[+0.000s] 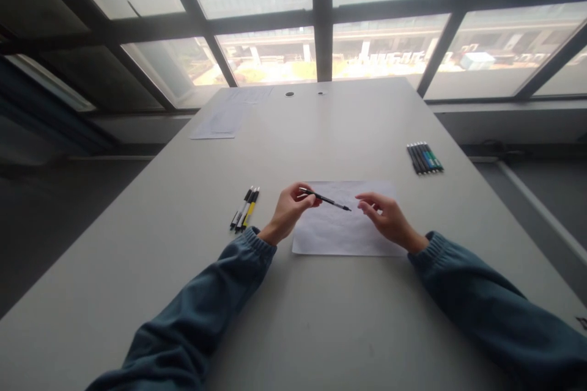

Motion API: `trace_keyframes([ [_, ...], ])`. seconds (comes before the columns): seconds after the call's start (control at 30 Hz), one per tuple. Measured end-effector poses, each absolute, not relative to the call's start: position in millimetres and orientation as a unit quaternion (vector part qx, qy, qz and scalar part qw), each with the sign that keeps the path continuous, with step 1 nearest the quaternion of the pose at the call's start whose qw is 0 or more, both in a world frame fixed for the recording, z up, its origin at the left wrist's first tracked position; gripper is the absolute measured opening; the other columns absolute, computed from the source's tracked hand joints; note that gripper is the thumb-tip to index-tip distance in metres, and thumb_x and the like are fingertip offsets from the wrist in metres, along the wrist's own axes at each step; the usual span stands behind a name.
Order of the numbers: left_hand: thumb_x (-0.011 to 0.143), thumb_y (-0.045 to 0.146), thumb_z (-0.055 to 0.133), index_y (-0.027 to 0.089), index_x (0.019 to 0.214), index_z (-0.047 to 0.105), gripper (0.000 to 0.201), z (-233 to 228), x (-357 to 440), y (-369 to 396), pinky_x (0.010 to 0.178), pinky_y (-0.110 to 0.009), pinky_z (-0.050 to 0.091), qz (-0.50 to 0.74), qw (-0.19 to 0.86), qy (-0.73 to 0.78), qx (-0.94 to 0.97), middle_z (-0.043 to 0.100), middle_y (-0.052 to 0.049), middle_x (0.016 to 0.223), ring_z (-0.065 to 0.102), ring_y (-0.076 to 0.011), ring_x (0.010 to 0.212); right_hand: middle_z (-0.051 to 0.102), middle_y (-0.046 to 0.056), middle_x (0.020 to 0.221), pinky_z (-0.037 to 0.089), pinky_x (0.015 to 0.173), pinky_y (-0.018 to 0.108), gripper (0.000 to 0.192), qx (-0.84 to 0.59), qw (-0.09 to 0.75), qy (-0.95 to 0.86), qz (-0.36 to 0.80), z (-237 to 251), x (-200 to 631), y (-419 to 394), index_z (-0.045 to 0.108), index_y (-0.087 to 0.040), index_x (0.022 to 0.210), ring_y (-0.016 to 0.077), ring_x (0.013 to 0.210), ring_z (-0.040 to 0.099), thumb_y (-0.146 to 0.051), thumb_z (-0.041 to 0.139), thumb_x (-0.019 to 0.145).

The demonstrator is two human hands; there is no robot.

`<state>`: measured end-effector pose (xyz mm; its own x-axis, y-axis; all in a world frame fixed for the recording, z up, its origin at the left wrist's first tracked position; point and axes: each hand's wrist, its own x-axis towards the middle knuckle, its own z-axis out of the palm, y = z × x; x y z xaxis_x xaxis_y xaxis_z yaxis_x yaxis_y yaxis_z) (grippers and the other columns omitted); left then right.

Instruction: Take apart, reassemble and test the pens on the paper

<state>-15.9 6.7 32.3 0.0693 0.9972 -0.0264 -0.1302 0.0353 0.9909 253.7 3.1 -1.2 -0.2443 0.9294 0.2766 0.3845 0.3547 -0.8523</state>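
Pens (250,210) left, pens (425,157) right (paper (343,238) between)

I face a smooth, pale grey table (321,146) filling much of the frame. On it I have a white rectangular paper sheet (342,233) just right of centre, three slim black, white and yellow pens (244,210) left of centre, a row of black, blue and green pens (424,158) at right, and whitish papers (219,119) at upper left.
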Motion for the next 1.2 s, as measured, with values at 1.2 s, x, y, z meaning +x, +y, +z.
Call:
trace_keyframes([
  [1.2, 0.091, 0.033, 0.068, 0.021, 0.107, 0.077, 0.022, -1, -4, 2, 0.079, -0.029, 0.059, 0.491, 0.233, 0.475, 0.692, 0.079, -0.004, 0.085, 0.074, -0.0167, 0.076, 0.071, 0.003, 0.074, 0.056, 0.061, 0.03, 0.026, -0.486, 0.566, -0.54, 0.389, -9, 260, 1, 0.071, -0.018, 0.091, 0.0159, 0.064, 0.065, -0.042, 0.075, 0.082],
])
